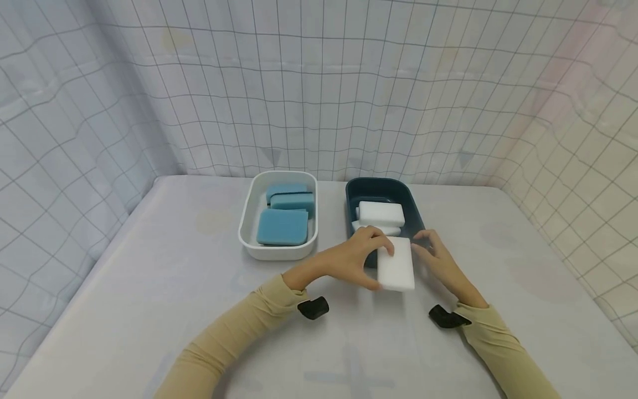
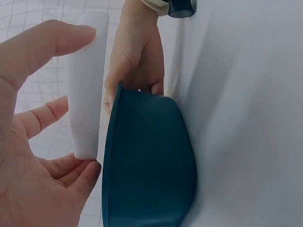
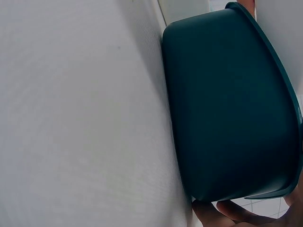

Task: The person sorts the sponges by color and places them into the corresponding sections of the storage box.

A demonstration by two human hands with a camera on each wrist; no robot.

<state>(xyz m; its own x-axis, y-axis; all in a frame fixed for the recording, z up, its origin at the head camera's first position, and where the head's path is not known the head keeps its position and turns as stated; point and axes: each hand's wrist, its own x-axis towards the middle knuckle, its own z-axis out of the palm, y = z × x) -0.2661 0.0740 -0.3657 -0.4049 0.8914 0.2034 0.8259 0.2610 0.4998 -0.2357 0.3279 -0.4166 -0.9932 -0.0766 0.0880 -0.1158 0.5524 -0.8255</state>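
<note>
My left hand (image 1: 356, 257) pinches a white sponge (image 1: 396, 265) between thumb and fingers, raised above the near end of a dark teal bin (image 1: 355, 194). In the left wrist view the sponge (image 2: 87, 94) stands on edge, apart from the bin's wall (image 2: 147, 161). At the bin's near right corner, my right hand (image 1: 441, 269) holds the rim with bent fingers. The right wrist view shows its fingers (image 3: 236, 215) against the outer wall (image 3: 227, 109); its thumb is mostly hidden. More white sponges (image 1: 381, 214) lie inside the bin.
Left of the teal bin stands a white bin (image 1: 244, 221) with several blue sponges (image 1: 283, 227). Both bins are on a table covered in white cloth (image 1: 149, 277). A gridded curtain (image 1: 319, 100) hangs behind the table and along both sides.
</note>
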